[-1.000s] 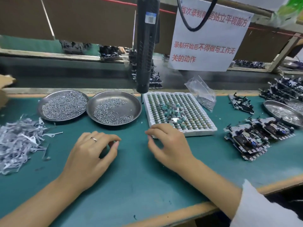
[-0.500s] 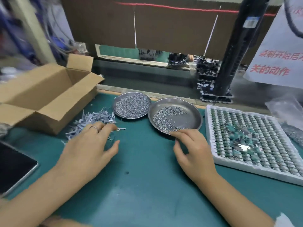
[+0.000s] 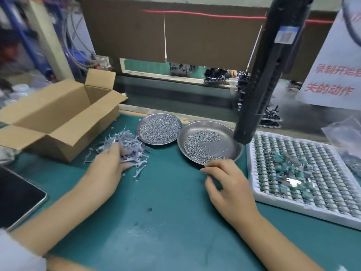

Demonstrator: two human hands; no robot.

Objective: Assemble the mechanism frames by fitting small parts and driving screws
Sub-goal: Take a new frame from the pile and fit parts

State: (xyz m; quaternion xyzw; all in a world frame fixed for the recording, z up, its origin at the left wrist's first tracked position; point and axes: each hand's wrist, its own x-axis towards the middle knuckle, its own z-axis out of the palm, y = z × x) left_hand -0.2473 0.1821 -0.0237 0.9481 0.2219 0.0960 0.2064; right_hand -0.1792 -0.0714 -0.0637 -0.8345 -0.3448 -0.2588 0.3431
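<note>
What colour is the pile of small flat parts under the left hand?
Pale grey-lilac pile of thin flat parts, seen in the head view, on the teal mat.

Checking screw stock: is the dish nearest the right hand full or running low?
Running low. The dish shows bare metal over its right half; screws cover only the left part.

A teal green mat (image 3: 166, 192) fills the lower frame. At upper left sits a plain tan cardboard box (image 3: 64, 122). Two silver dishes (image 3: 230, 151) hold grey screws (image 3: 160, 129) at centre. A pale grey-lilac parts heap (image 3: 129, 143) lies left of them. A white tray (image 3: 293, 204), gridded green, sits right. The black screwdriver (image 3: 261, 85) hangs upper right, beside a white sign (image 3: 332, 81) lettered red.
</note>
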